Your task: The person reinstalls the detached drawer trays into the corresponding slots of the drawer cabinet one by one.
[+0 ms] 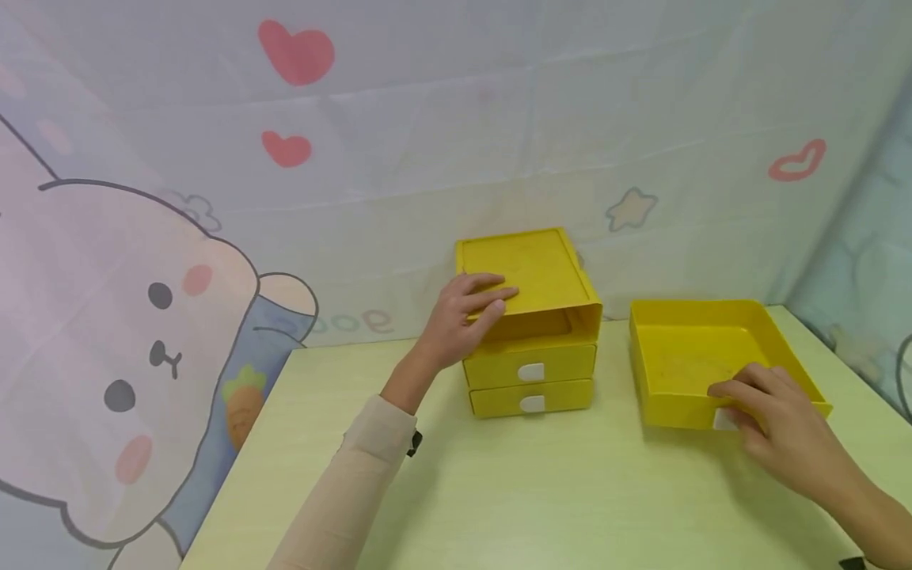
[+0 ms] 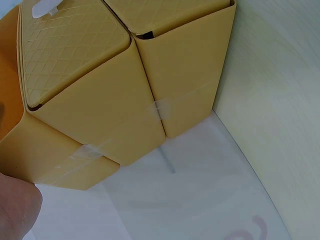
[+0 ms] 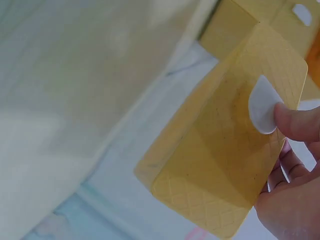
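A small yellow drawer unit (image 1: 523, 265) stands against the back wall, its top slot (image 1: 537, 323) without a drawer in it. Two lower drawers (image 1: 499, 370) with white tabs are pushed in. My left hand (image 1: 456, 321) rests on the unit's top left, fingers extended over the top and thumb by the front edge. To the right, my right hand (image 1: 784, 431) pinches the front rim of a yellow drawer (image 1: 670, 408). In the right wrist view, the thumb presses beside the drawer's white tab (image 3: 262, 106), while the other fingers go behind the front panel.
Both things are over a pale wooden table (image 1: 513, 491). Behind it hangs a printed cloth (image 1: 442, 142) with hearts, a star and a cartoon animal. Clear tape (image 2: 90, 151) runs along the unit's side. A dark cable (image 1: 903, 380) shows at the far right.
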The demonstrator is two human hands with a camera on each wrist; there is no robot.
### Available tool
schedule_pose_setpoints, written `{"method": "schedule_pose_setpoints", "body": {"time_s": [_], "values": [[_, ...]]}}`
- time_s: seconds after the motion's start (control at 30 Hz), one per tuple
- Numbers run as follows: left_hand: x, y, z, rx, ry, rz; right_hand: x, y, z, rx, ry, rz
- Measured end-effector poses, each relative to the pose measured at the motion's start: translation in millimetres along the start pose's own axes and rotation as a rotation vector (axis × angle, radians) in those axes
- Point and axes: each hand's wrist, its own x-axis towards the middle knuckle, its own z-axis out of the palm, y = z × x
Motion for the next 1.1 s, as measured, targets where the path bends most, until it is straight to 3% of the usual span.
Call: {"method": "schedule_pose_setpoints", "body": {"time_s": [0.53,0.8,1.1], "values": [[-5.4,-4.2,-10.5,0.0,0.004,-0.012,14,-68,-45.0,0.041,0.036,-0.077],[-6.1,-5.7,-12.6,-0.014,-0.01,-0.026,15,-100,-48.1,0.095,0.043,-0.142],[-5.2,-5.4,-11.8,-0.033,-0.004,-0.007,16,-124,-50.3,0.071,0.042,-0.212]]}}
